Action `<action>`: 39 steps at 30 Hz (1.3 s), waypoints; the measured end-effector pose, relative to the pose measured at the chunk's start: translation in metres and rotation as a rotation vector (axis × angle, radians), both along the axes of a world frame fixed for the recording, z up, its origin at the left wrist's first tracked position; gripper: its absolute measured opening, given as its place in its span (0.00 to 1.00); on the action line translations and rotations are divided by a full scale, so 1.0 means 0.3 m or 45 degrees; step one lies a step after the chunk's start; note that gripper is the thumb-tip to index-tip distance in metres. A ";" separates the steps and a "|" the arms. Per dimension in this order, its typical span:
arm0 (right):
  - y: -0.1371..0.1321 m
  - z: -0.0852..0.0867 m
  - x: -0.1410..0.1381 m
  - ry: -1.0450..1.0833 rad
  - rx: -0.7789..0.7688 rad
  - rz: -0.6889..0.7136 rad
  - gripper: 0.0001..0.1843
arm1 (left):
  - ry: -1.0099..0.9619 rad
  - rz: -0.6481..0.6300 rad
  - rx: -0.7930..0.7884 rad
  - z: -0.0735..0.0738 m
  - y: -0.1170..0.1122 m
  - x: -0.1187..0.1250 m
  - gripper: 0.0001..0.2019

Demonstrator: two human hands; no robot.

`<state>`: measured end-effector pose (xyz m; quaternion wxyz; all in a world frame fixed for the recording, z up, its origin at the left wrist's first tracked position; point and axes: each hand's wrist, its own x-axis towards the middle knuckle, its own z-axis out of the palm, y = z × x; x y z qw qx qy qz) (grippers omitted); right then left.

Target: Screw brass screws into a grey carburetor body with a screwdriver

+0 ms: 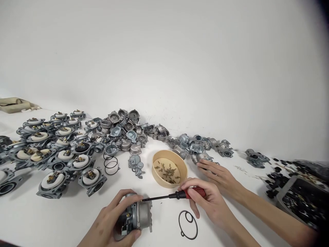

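My left hand (113,218) is wrapped round a grey metal carburetor (144,214) at the front of the table. Its thumb is underneath and its fingers are over the top. My right hand (205,199) grips a screwdriver (181,195) by its red and black handle. The dark shaft runs left, and its tip meets the top edge of the carburetor beside my left index finger. Whether a screw is under the tip is hard to make out. A black rubber gasket ring (188,224) lies on the table below my right hand.
A round tan tub (155,171) holds many small screws. Carburetor bodies with white floats (52,180) crowd the left, beside heaped metal bowls (125,145). Another person's hand (218,175) reaches in from the right to finished-looking carburetors (197,147). A grey bin (285,190) holds black parts.
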<state>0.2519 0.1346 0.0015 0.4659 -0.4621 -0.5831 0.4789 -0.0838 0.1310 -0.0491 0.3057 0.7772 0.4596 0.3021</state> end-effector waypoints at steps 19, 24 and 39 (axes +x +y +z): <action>0.010 -0.010 0.015 -0.046 0.214 0.067 0.12 | 0.038 -0.021 -0.123 -0.019 0.000 -0.007 0.25; 0.022 -0.034 0.022 -0.052 0.150 0.043 0.11 | 0.014 0.015 -0.148 -0.031 0.000 -0.009 0.30; 0.013 -0.022 0.027 -0.061 0.175 0.138 0.11 | 0.012 -0.020 -0.150 -0.053 0.007 -0.015 0.27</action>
